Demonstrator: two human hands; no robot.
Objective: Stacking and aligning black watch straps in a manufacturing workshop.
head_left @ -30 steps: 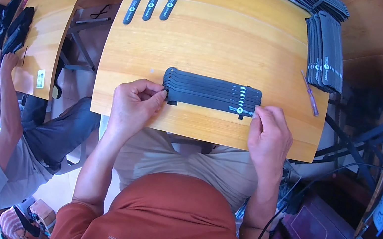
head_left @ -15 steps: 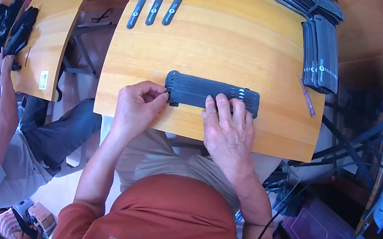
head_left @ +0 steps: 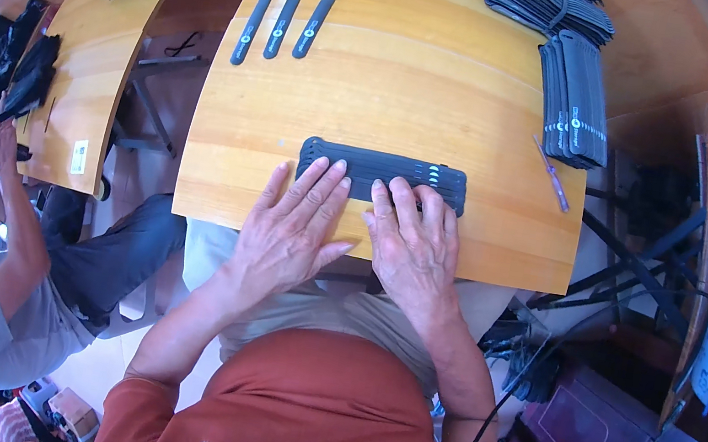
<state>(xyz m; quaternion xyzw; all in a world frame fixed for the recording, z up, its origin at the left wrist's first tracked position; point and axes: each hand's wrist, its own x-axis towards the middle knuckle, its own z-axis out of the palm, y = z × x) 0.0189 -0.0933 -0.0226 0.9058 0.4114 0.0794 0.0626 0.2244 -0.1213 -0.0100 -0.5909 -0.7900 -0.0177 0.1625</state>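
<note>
A row of several dark grey straps (head_left: 382,162) lies crosswise near the table's front edge, overlapped like a fan, with rounded ends and small pale prints at the right. My left hand (head_left: 290,225) lies flat on its left part, fingers stretched and thumb held out. On the right part rest the slightly bent, spread fingers of my right hand (head_left: 417,245). Neither hand grips anything. My fingers hide some of the straps' lower edge. Farther off, three single straps, one of them a dark grey strap (head_left: 323,13), lie side by side at the upper left.
Stacked strap bundles (head_left: 573,98) stand at the table's right, below a banded bundle (head_left: 550,4). A thin purple-handled tool (head_left: 554,177) lies near the right edge of the wooden table (head_left: 392,97). At the left, a person in grey (head_left: 13,297) works at another table (head_left: 94,78).
My left hand has let go of the straps' left end and moved right, flattening onto them. The right hand stays on the row. The whole view has shifted slightly.
</note>
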